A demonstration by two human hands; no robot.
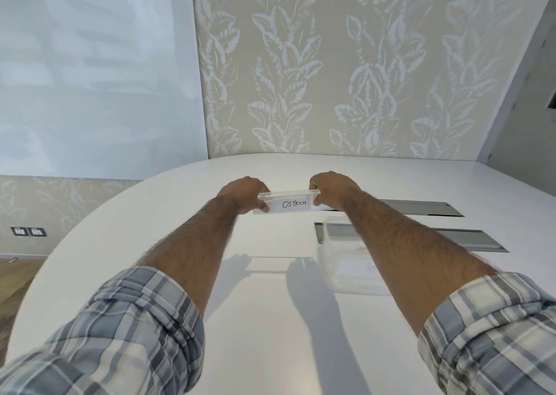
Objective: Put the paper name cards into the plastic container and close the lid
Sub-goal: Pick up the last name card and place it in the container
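Head view. I see my left hand and my right hand each closed on one end of a long, narrow, clear plastic container, held out ahead of me over the glossy white rounded table; whether the container touches the table I cannot tell. A white paper name card lettered "OSTRICH" in black faces me through its near wall. Whether its lid is on I cannot tell. Near my right forearm, on the table, lies a second clear plastic piece, faint and partly hidden by the arm, so I cannot tell what it is; it overlaps the near one of two grey metal hatch plates set flush in the tabletop, the far plate being just beyond my right hand. Both forearms are bare, with rolled grey-and-white plaid sleeves. Behind the table stand a beige leaf-patterned wall and, to the left, a glossy white panel.
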